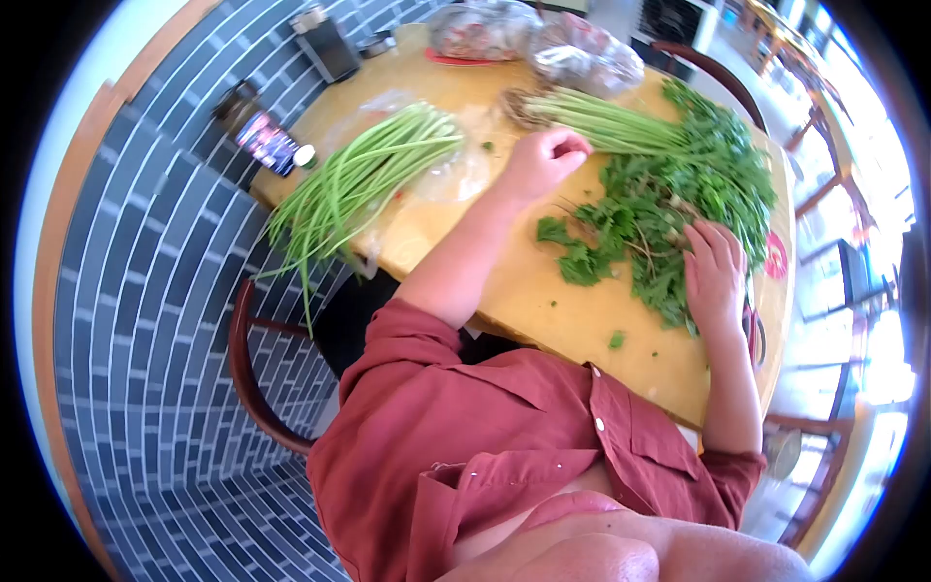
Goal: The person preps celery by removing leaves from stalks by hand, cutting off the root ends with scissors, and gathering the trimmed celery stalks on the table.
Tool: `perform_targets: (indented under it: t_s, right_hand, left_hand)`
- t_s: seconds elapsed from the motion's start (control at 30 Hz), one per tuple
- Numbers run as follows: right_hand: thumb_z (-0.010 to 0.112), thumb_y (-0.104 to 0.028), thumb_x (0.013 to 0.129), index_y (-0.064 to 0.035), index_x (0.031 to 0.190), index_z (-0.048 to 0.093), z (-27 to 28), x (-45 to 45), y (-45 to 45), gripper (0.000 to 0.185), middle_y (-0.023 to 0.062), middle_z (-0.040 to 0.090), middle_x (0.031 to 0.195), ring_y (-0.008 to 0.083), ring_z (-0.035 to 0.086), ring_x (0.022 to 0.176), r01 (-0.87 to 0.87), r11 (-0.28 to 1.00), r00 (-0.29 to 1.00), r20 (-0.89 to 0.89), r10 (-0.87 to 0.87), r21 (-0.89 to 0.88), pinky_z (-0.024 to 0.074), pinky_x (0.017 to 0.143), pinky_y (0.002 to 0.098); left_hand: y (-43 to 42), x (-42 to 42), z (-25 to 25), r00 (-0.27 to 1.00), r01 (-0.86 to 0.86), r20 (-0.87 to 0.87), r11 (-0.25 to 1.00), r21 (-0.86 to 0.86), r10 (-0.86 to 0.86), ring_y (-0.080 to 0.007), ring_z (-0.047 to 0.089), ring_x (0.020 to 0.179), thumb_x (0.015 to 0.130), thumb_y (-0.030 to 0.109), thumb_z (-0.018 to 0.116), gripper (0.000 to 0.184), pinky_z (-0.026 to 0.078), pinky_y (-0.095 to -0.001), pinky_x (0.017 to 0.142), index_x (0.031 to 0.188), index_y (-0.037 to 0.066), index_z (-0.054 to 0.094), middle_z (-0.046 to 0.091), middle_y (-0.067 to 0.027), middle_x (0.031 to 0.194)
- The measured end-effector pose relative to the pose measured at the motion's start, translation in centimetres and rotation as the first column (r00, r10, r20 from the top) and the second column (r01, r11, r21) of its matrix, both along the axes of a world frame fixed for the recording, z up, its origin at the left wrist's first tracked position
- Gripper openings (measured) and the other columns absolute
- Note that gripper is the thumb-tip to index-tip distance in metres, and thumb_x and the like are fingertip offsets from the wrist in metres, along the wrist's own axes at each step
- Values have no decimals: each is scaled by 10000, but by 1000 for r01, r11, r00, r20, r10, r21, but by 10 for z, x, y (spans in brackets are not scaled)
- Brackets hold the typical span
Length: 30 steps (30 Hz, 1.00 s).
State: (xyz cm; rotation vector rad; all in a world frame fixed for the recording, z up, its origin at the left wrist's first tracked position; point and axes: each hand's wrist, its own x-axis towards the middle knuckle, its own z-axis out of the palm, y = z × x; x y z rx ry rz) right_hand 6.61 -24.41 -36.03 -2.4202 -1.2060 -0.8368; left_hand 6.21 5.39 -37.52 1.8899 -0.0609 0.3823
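Note:
A bunch of leafy celery [718, 160] lies across the right of the table, its pale stalks and brown roots pointing left. Loose celery leaves [592, 257] spread over the near side of the bunch. My right hand [716, 262] is on these leaves, its bent fingers and thumb closed around some of them. Over the table, just below the stalks, my left hand [548, 160] is raised with its fingers curled into a pinch. Whatever is between those fingertips is hidden. To the left, a pile of long, thin green stalks [373, 165] hangs partly over the table edge.
The wooden table [524, 310] carries filled plastic bags [582, 58] at the back. A phone [267, 141] with a lit screen leans near the tiled wall. Behind it stands a dark napkin holder [328, 47]. Chair backs [254, 378] surround the table.

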Motion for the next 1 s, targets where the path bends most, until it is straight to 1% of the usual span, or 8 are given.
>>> perform_targets:
  t_s: [0.1,0.2,0.33,0.43,0.63,0.73,0.83,1.0]
  right_hand:
    - [621,-59,745,-78,1072,600,3,-3,0,328,68,553,1109,260,492,1083,-26,1000,1000,2,26,-17,399,900,391]
    - [620,-43,713,-70,1036,613,2,-4,0,324,64,562,1088,257,494,1081,-67,997,998,-22,66,-29,403,896,396]
    - [620,-35,685,-67,1026,614,-1,-1,-2,343,61,562,1088,253,494,1080,-115,992,993,-22,115,-42,405,895,395]
    - [620,-34,676,-68,1014,617,1,-2,-2,340,62,564,1086,250,492,1080,-138,989,990,-28,137,-45,404,894,397]
    - [619,-32,669,-62,979,623,0,-1,-5,312,66,572,1070,250,502,1065,-173,985,985,-20,173,-14,415,882,390]
    - [614,-37,675,-58,964,627,-1,-1,-6,290,72,575,1059,252,507,1058,-193,981,981,-18,193,-1,419,882,387]
    - [603,-70,688,-54,954,626,-3,2,-8,267,76,574,1059,247,503,1067,-201,980,980,-9,201,0,416,887,391]
    - [596,-88,687,-57,964,620,-6,3,-10,280,71,565,1070,240,490,1078,-220,975,975,-20,220,-9,408,890,384]
  left_hand:
    - [8,-16,19,928,312,-325,860,404,-184,-122,552,738,700,197,725,393,468,-261,649,1056,82,605,598,-47,846]
    - [5,-27,9,912,406,-313,684,607,-264,-177,567,743,642,211,749,443,482,-303,667,1034,60,607,583,-87,874]
    - [-17,-21,-7,902,431,-292,637,639,-318,-230,584,749,634,171,746,428,486,-320,677,1015,38,603,583,-128,866]
    - [-33,-18,2,885,462,-319,708,534,-338,-224,596,738,685,149,711,318,486,-316,676,967,36,619,605,-113,840]
    - [-20,21,37,972,236,-158,743,626,-176,-222,604,731,759,101,632,101,484,-325,668,850,57,640,619,-83,833]
    - [-17,68,14,999,20,10,612,791,-45,-293,603,796,745,127,646,88,484,-389,693,811,75,620,608,-105,832]
    - [-23,90,-9,996,25,27,586,810,-80,-282,591,772,736,93,662,140,478,-389,683,854,69,592,587,-102,823]
    - [-25,102,-28,967,-201,248,414,888,-62,-315,573,888,748,73,614,173,500,-418,708,907,78,547,579,-128,884]
